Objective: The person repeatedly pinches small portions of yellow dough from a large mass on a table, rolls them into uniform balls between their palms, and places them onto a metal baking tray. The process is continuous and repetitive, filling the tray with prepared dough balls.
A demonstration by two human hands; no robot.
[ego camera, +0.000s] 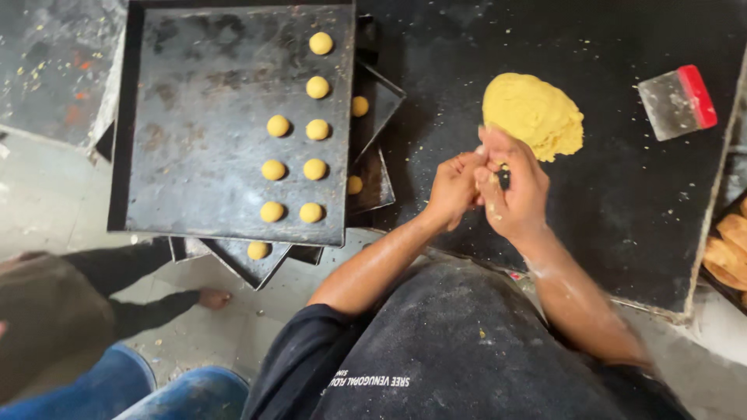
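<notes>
1. Our left hand (454, 189) is curled shut, its fingertips pressed against the right hand (513, 190), over the near middle of the black worktop (622, 194).
2. Our right hand is cupped closed against the left; a small bit of yellow dough seems pinched between them, though we cannot make out its shape.
3. The big mound of yellow dough (533, 113) lies on the worktop just beyond our hands, and the right hand's fingers touch its near edge.
4. A scraper (677, 101) with a red handle lies toward the far right corner of the worktop, well apart from the dough.
5. The dark baking tray (194, 179) sits to our left on a stack of other trays; eight small dough balls (315, 128) stand in two rows along its right edge.
6. More balls lie on the trays beneath, beside the top tray's right edge and near corner.
7. Browned baked pieces (727, 249) show at the right edge of the view.
8. Another person's dark sleeve and hand (212, 297) reach in low on the left.
</notes>
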